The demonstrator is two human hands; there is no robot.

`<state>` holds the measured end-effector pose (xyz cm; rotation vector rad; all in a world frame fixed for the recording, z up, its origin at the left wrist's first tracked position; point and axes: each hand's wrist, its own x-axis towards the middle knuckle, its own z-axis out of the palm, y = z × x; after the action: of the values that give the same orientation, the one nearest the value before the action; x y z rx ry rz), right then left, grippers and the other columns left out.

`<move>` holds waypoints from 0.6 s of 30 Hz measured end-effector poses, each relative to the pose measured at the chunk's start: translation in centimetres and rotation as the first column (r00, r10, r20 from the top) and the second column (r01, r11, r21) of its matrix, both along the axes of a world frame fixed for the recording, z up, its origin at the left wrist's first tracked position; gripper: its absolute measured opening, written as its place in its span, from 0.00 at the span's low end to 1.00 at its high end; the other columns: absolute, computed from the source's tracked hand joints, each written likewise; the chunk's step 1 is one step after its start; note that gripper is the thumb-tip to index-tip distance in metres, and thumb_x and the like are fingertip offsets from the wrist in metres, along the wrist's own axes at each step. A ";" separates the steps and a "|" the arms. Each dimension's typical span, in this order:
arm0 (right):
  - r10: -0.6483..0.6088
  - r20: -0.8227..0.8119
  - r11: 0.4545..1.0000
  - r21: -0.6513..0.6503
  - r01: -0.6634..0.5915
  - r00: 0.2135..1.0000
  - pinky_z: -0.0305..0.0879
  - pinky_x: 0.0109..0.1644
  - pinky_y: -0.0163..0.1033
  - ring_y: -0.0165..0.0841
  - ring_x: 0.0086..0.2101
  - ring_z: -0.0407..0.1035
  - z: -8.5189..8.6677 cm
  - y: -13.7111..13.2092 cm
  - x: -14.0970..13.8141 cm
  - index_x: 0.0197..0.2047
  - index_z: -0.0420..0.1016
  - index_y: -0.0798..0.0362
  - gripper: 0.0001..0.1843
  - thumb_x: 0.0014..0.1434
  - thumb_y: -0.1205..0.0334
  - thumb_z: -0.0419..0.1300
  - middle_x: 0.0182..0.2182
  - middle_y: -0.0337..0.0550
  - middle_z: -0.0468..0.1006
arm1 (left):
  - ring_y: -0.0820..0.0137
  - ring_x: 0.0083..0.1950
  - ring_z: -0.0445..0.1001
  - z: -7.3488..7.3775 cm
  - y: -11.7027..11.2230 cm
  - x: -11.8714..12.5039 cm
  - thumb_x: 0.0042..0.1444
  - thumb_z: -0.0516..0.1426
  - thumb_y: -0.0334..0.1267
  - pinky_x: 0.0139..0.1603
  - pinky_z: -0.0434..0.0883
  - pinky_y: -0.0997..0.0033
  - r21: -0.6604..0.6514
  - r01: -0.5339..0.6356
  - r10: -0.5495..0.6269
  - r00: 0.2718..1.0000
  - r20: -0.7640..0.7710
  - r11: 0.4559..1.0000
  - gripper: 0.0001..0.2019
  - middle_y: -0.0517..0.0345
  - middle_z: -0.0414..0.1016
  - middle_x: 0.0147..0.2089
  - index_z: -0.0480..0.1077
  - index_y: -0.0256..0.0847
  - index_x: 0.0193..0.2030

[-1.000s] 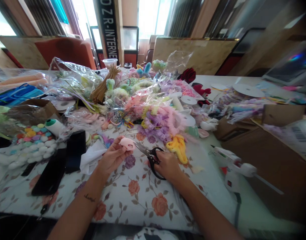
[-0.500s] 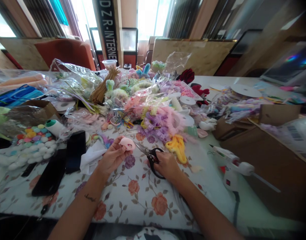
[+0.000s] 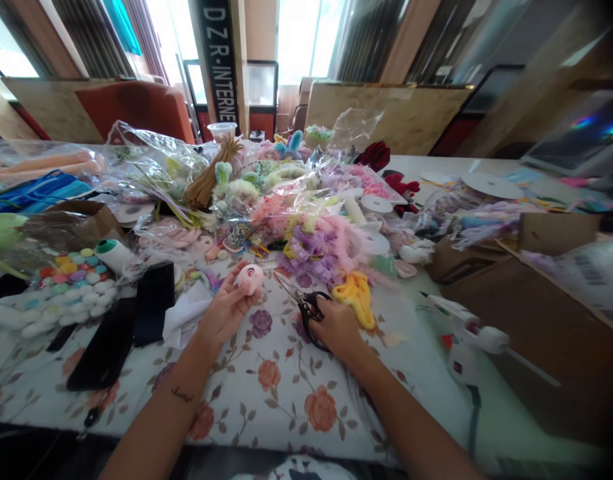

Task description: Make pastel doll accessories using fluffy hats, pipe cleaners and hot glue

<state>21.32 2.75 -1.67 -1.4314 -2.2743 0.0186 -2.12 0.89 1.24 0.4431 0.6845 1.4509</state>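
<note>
My left hand [image 3: 225,308] holds up a small pink fuzzy piece [image 3: 249,277] with a dark eye-like dot, pinched between its fingertips above the floral tablecloth [image 3: 281,393]. My right hand [image 3: 336,327] is closed around the black handles of a pair of scissors [image 3: 306,308], whose blades point up and left, a short gap away from the pink piece. A yellow fuzzy shape [image 3: 357,297] lies just right of the scissors.
Bags of pastel craft trims [image 3: 311,233] crowd the table's middle. A bag of coloured pom-poms [image 3: 69,287] and two black phones [image 3: 131,320] lie left. A white glue gun [image 3: 463,333] and cardboard boxes [image 3: 531,300] are right. A white cloth [image 3: 183,313] sits by my left wrist.
My left hand has lifted and turned the pink piece so its face shows. The scissors have drawn slightly away from it; the blades no longer reach the piece.
</note>
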 end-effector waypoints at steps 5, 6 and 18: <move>0.008 -0.004 1.000 -0.002 -0.008 1.000 0.48 0.27 0.35 0.30 0.21 0.64 0.2 -0.1 -0.1 0.24 0.69 0.53 0.08 0.50 0.60 0.56 0.18 0.41 0.72 | 0.73 0.39 0.77 0.1 -0.1 0.0 0.54 0.59 0.23 0.44 0.78 0.70 -0.025 0.033 -0.032 0.998 0.059 0.999 0.20 0.54 0.74 0.46 0.67 0.41 0.53; 0.010 -0.010 1.000 0.001 -0.010 1.000 0.48 0.27 0.35 0.30 0.21 0.64 0.2 -0.2 -0.1 0.23 0.69 0.53 0.08 0.51 0.59 0.56 0.18 0.41 0.72 | 0.72 0.39 0.77 0.0 -0.1 0.0 0.54 0.59 0.23 0.45 0.78 0.67 -0.028 0.041 -0.039 0.997 0.072 0.999 0.18 0.54 0.75 0.46 0.68 0.40 0.51; 0.047 -0.069 0.997 0.057 -0.044 0.996 0.47 0.27 0.35 0.29 0.20 0.63 0.2 -0.4 -0.3 0.23 0.68 0.53 0.13 0.54 0.55 0.56 0.17 0.40 0.71 | 0.77 0.34 0.76 -0.2 0.0 0.0 0.55 0.59 0.24 0.39 0.74 0.79 -0.053 0.031 -0.024 0.993 0.118 0.998 0.21 0.58 0.77 0.37 0.69 0.41 0.55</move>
<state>21.04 2.32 -1.48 -1.3300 -2.2325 0.0197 -2.13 0.88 1.00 0.3216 0.6202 1.4172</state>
